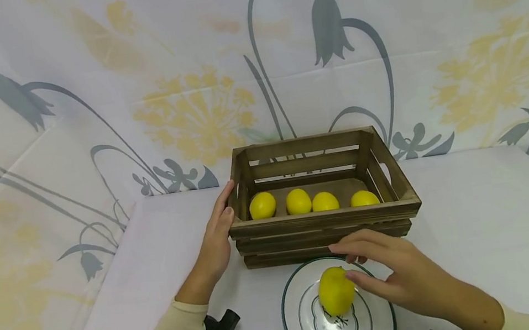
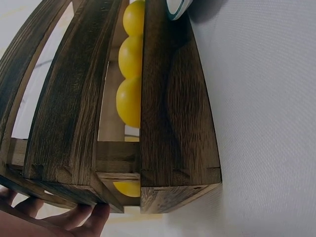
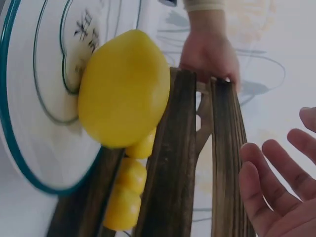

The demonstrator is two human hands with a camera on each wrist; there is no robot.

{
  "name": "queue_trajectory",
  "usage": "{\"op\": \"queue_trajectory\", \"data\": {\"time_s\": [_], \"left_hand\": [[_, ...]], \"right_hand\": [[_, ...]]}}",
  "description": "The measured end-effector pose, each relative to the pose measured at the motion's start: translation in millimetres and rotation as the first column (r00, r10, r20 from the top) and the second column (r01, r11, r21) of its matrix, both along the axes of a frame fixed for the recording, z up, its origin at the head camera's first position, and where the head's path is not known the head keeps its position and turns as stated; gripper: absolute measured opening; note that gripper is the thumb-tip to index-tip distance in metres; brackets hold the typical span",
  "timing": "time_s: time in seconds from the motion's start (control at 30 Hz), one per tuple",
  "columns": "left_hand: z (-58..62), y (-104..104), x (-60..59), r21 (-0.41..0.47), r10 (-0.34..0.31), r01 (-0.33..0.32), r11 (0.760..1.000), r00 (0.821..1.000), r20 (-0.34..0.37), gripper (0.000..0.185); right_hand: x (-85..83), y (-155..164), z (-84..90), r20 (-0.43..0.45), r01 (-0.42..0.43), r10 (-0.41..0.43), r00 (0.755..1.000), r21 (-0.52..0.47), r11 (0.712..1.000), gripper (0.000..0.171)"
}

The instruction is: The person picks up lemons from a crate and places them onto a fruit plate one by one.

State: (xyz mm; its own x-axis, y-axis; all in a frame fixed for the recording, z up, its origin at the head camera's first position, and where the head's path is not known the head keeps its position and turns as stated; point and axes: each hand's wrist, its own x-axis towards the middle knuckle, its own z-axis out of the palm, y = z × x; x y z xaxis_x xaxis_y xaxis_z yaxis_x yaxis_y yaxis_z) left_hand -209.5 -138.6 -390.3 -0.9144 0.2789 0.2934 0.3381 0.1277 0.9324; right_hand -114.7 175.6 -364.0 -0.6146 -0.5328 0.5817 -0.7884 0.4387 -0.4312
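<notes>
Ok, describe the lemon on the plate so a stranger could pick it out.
Find the dark wooden crate on the white table. Right in front of it sits a green-rimmed plate. The lemon stands alone on that plate by the right hand; the other four lie inside the crate.

A flowered cloth (image 1: 85, 99) hangs behind the table (image 1: 477, 215).

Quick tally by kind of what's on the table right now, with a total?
Lemons: 5, with four in the wooden crate at, and one on the plate at
Wooden crates: 1
Plates: 1
Total: 7
The left hand rests on the crate's end; the right hand is open beside the plate's lemon.
</notes>
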Motion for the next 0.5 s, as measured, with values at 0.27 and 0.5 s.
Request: {"op": "queue_trajectory", "data": {"time_s": [0.27, 0.5], "left_hand": [[0.9, -0.3, -0.7, -0.013, 0.007, -0.007, 1.0, 1.0, -0.001, 0.053], [-0.6, -0.7, -0.5, -0.028, 0.009, -0.009, 1.0, 1.0, 0.001, 0.052]], "right_hand": [[-7.2, 2.9, 21.1, -0.056, -0.045, 0.044, 0.997, -0.004, 0.999, 0.034], [-15.8, 6.1, 37.7, -0.19, 0.003, 0.002, 0.982, 0.026, 1.0, 0.041]]}}
